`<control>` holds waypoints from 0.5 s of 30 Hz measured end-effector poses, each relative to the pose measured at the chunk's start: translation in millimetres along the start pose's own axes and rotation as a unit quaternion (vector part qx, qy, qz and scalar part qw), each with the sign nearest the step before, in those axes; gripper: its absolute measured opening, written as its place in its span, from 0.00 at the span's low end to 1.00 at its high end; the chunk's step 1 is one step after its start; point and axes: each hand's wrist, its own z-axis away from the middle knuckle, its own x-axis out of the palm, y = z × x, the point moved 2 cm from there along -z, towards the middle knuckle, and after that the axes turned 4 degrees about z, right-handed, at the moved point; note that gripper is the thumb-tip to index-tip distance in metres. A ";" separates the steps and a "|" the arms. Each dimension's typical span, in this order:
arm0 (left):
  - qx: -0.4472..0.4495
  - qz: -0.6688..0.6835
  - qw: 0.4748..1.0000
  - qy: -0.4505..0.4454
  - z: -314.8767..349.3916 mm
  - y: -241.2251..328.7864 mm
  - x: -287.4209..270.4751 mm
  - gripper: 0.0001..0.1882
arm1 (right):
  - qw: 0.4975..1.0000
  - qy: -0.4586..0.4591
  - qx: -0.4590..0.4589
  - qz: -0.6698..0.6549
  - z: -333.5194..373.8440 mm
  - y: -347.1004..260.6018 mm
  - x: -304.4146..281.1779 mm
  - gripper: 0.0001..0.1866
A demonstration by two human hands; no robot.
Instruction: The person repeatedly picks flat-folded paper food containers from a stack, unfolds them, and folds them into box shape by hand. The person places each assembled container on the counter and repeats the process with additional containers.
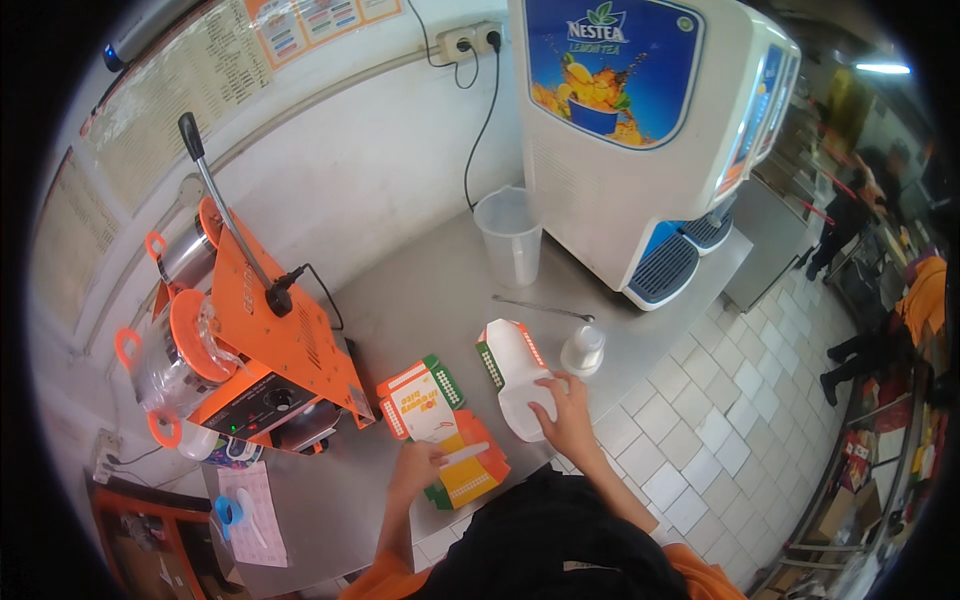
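My left hand [414, 468] pinches a narrow white strip [466, 454], its exact kind unclear, above a flattened cardboard food box [440, 395] printed in yellow, orange, red and green. To the right, a similar box [513, 355] is opened up, its plain white inside facing upward. On that box's white lid flap rest the fingertips of my right hand [568, 415], thumb and fingers apart. Just past this hand, a small translucent cup-like container [583, 350] stands by the counter's edge.
An orange sealing machine [270, 350] with a long lever stands left. Behind lie a long thin metal spoon [543, 308] and a clear plastic jug [508, 240], beside a large drink dispenser [640, 170]. Paper with a blue tape roll [229, 511] lies front left. People work far right.
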 end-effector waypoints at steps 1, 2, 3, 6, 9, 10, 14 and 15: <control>-0.013 0.015 0.998 0.067 0.1 1.6 -5.6 0.10 | 1.000 -0.020 0.003 -0.023 2.0 -3.7 -1.7 0.21; 0.000 -0.014 0.998 0.062 -1.1 2.1 -4.6 0.10 | 0.999 -0.030 0.001 -0.041 3.8 -6.2 -2.8 0.19; -0.002 -0.048 0.997 0.060 -0.8 -0.2 1.2 0.10 | 0.998 -0.031 -0.011 -0.055 7.1 -7.5 -5.0 0.17; 0.048 -0.263 0.963 0.029 -16.2 -20.1 27.2 0.12 | 0.998 -0.036 0.004 -0.041 18.7 -2.2 -10.9 0.15; 0.090 -0.290 0.953 0.016 -31.4 -59.6 41.5 0.20 | 0.998 -0.023 0.030 -0.052 39.8 10.5 -28.5 0.13; 0.116 -0.286 0.951 -0.012 -36.8 -74.1 39.7 0.22 | 0.998 -0.024 0.043 -0.049 47.5 14.4 -35.5 0.12; -0.107 0.146 0.983 -0.036 -38.4 -105.4 3.5 0.15 | 0.994 -0.016 0.084 -0.062 76.5 18.8 -67.6 0.12; -0.054 0.061 0.996 0.035 -34.6 -92.4 -11.9 0.15 | 0.994 -0.008 0.097 -0.057 83.2 17.2 -77.1 0.12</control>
